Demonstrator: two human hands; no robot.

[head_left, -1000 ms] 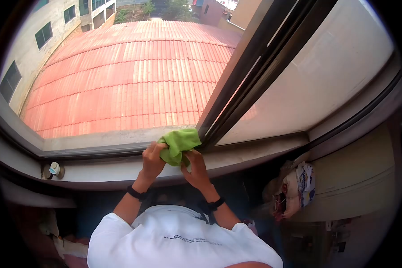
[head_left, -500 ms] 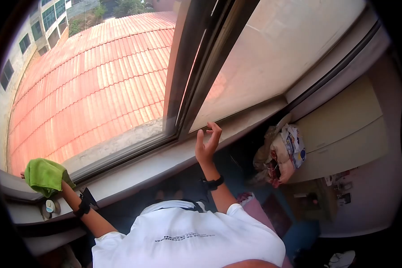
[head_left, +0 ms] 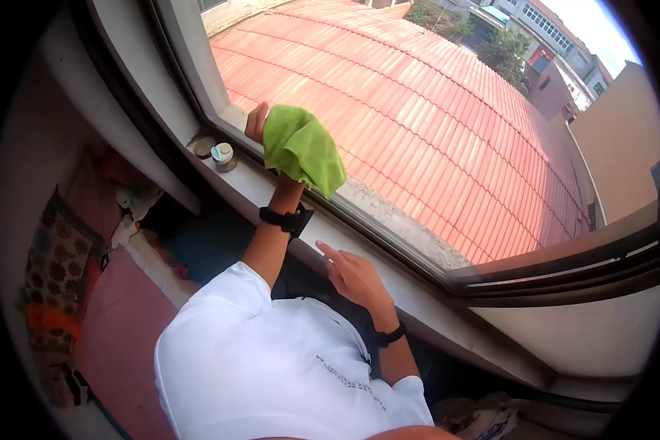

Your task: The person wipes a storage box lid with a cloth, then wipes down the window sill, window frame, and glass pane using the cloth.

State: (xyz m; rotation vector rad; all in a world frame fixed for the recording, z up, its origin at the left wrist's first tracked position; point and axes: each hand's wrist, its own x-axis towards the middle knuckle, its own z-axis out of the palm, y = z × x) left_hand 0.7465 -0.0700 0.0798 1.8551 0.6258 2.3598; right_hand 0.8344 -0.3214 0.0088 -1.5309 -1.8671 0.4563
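Note:
A green cloth (head_left: 301,147) is draped over my left hand (head_left: 257,122), hiding most of it; only the fingertips stick out past the cloth's left edge. This hand is raised at the window, above the lower frame (head_left: 378,224), and grips the cloth. Whether the cloth touches glass I cannot tell. My right hand (head_left: 356,277) is empty, index finger stretched out and the others partly bent. It hovers by the inner edge of the white sill (head_left: 418,312), below and to the right of the cloth.
A small round container with a white and blue top (head_left: 223,155) stands on the sill, left of the cloth. Dark window rails (head_left: 565,282) run along the right. A pink-covered surface (head_left: 121,330) and a patterned fabric (head_left: 59,257) lie at left. Outside is a red tiled roof (head_left: 418,125).
The view has swung left, bringing the cloth toward the middle. My right hand has come away from the window's middle frame and is now closer to my left hand, which still holds the cloth.

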